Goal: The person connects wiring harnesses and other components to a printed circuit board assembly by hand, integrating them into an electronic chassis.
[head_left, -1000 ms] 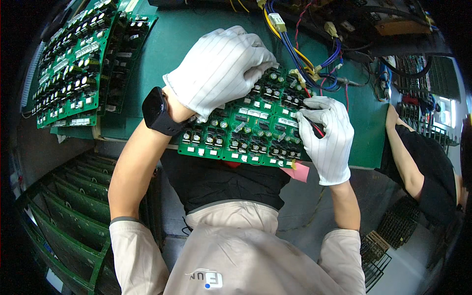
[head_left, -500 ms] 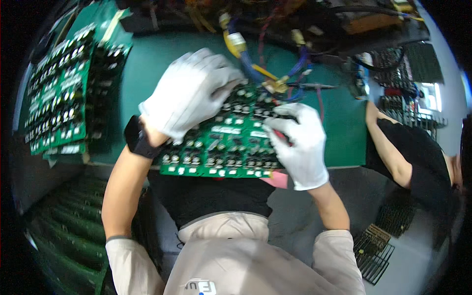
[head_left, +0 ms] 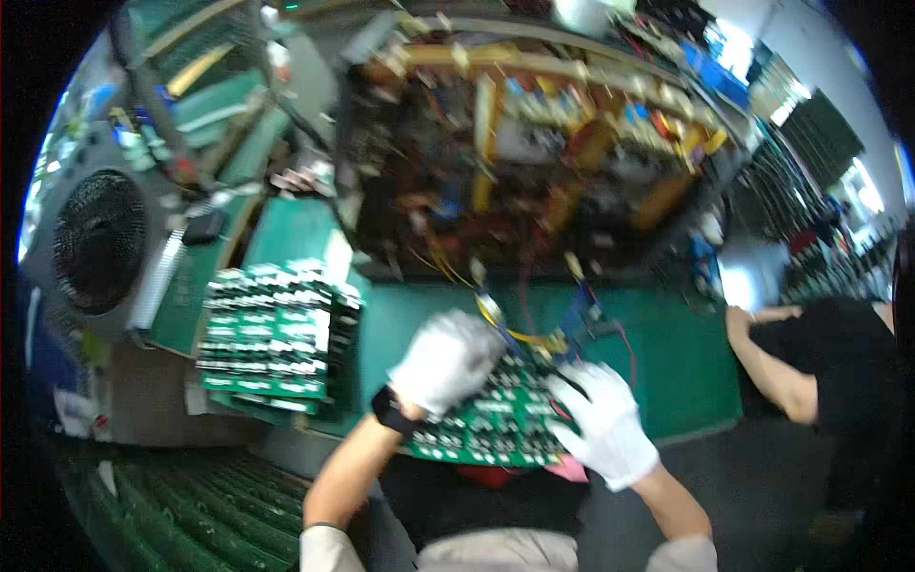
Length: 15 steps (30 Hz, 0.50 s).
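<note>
A green circuit board (head_left: 486, 429), crowded with small parts, lies at the near edge of the green work surface. My left hand (head_left: 445, 362), white-gloved with a dark wristband, rests over its upper left part; motion blur hides how its fingers are closed. On the board's right side is my right hand (head_left: 605, 424), also gloved, its fingers bent around a thin red-and-black object (head_left: 560, 410) of a kind I cannot make out. Yellow and blue wires with connectors (head_left: 548, 341) reach the board's far edge between both hands.
A stack of similar boards (head_left: 267, 334) stands at the left. Behind the work surface is a large open box of wiring (head_left: 534, 162). A round fan-like grille (head_left: 100, 238) is farther left. Another person's arm (head_left: 777, 372) rests at the right; ridged green material (head_left: 200, 505) lies lower left.
The view has tilted up and swung left, so the wiring box and grille now show. Both hands stay at the same board, my right thumb and fingers a little more spread.
</note>
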Each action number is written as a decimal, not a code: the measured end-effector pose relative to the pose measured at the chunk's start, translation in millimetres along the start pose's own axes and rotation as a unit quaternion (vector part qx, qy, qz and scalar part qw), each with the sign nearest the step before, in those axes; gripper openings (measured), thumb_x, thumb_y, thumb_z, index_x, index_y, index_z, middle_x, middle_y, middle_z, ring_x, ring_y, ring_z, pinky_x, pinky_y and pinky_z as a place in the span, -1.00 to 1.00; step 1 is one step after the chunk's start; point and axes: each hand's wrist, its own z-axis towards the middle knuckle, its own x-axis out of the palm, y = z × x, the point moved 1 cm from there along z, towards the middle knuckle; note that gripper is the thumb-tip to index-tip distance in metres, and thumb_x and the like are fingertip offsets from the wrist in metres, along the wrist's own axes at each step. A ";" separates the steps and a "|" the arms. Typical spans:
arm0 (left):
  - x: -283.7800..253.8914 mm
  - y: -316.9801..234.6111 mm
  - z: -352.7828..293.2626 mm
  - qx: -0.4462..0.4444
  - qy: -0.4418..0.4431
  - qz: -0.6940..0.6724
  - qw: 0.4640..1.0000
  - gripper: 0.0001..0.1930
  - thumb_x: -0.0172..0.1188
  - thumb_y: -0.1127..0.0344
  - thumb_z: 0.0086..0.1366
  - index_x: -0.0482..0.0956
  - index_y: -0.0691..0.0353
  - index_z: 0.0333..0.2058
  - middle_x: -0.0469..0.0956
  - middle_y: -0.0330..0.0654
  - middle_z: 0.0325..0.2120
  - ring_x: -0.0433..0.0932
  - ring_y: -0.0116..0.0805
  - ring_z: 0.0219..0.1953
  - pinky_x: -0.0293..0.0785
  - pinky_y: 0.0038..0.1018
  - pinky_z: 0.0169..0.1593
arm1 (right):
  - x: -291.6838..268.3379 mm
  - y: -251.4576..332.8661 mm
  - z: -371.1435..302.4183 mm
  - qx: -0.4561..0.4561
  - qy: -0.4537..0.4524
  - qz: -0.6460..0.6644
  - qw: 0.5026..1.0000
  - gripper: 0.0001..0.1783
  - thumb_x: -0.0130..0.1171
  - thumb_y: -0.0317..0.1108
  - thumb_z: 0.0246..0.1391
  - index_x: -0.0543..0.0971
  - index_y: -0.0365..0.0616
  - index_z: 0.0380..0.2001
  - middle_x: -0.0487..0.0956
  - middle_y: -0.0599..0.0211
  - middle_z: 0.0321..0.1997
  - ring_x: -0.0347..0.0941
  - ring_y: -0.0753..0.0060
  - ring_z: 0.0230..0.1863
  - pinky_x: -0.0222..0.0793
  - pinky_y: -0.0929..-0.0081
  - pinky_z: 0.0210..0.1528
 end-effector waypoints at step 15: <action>-2.5 32.7 47.1 -0.036 0.128 -0.068 0.989 -0.76 0.26 0.32 0.24 0.75 0.13 -0.13 0.74 -0.07 -0.20 0.69 0.06 -0.16 0.64 -0.17 -0.10 | -22.3 -127.1 30.4 0.099 -0.136 0.170 0.971 -0.78 0.23 -0.36 0.29 0.71 -0.24 -0.11 0.72 0.05 -0.15 0.68 0.04 -0.15 0.57 0.28 -0.07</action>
